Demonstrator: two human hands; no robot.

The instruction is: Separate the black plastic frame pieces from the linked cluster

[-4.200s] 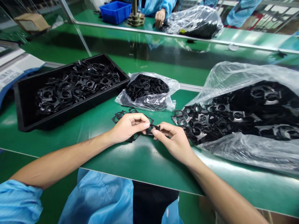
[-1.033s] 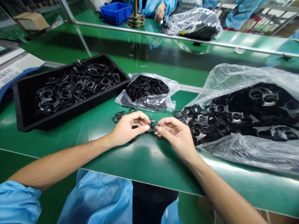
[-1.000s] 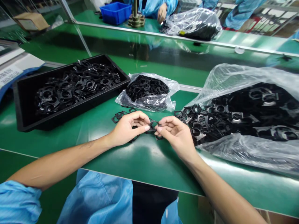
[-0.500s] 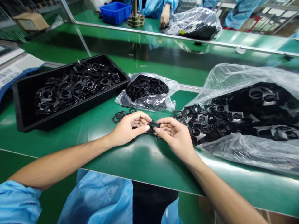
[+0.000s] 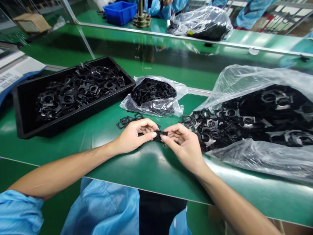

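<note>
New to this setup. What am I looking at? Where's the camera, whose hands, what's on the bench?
There is no machine: a person works with two bare hands. Every picture comes from one camera worn on that person's head, looking forward and down, so the arms reach in from the bottom.

The left hand and right hand meet in the middle, pinching a small black part between their fingertips; its details are too small to read.

On the green table, a black tray of similar-looking parts is at left, a small clear bag of them beyond the hands, and a large open bag at right with parts at its mouth. A few loose parts lie beside the left hand.
</note>
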